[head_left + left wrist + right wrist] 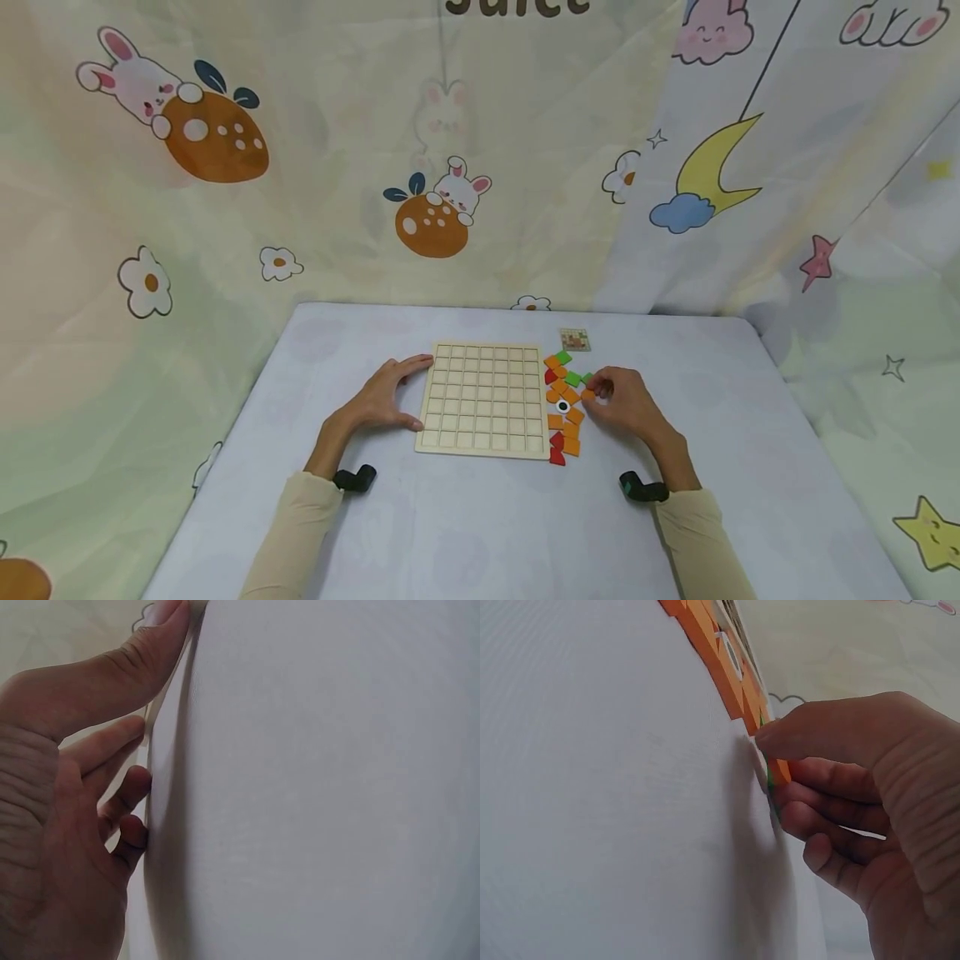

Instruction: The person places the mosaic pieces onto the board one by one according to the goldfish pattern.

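Observation:
A square wooden grid board (483, 400) lies flat on the table. Along its left edge my left hand (381, 396) is spread, its index fingertip near the upper corner and its thumb near the lower one. The left wrist view shows that hand (82, 780) low beside the tabletop. To the right of the board, my right hand (626, 404) pinches a small orange tile (588, 395) between thumb and fingers. The orange tile (781, 772) also shows at the fingertips in the right wrist view. A green tile (587, 378) lies by the same fingertips, partly hidden.
Several loose orange, green and red tiles line the board's right side, among them a red tile (557, 456) and a round black-and-white eye piece (563, 407). A small picture card (575, 339) lies behind them. A printed cloth (337, 208) hangs behind the white table (480, 533).

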Demonstrator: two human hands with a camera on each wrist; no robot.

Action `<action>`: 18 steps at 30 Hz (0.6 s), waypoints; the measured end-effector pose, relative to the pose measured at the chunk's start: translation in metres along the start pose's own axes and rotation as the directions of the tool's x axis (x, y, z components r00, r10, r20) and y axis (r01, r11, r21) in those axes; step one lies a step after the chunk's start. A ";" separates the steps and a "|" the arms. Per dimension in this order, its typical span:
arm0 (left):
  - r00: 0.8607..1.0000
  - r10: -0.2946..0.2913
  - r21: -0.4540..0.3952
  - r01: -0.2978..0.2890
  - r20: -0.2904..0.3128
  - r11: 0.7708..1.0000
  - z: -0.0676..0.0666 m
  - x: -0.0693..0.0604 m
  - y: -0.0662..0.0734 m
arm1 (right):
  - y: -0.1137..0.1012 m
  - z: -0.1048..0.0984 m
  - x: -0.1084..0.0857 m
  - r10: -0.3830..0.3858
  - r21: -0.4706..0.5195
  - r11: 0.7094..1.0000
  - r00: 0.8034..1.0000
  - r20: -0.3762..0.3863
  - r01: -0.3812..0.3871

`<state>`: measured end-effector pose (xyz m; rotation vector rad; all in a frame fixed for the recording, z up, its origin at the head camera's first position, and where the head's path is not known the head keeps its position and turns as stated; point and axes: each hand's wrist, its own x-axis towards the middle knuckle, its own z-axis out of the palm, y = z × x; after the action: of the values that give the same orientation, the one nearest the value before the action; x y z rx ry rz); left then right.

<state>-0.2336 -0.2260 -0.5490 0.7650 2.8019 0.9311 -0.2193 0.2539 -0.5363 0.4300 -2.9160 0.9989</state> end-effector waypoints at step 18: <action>1.000 0.007 -0.030 -0.007 -0.016 1.000 0.002 0.000 -0.002 | -0.018 0.003 -0.004 -0.093 0.068 0.993 0.993 -0.078 0.098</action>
<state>-0.2338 -0.2269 -0.5518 0.7676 2.7935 0.9820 -0.2105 0.2393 -0.5287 0.5179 -2.7716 1.0848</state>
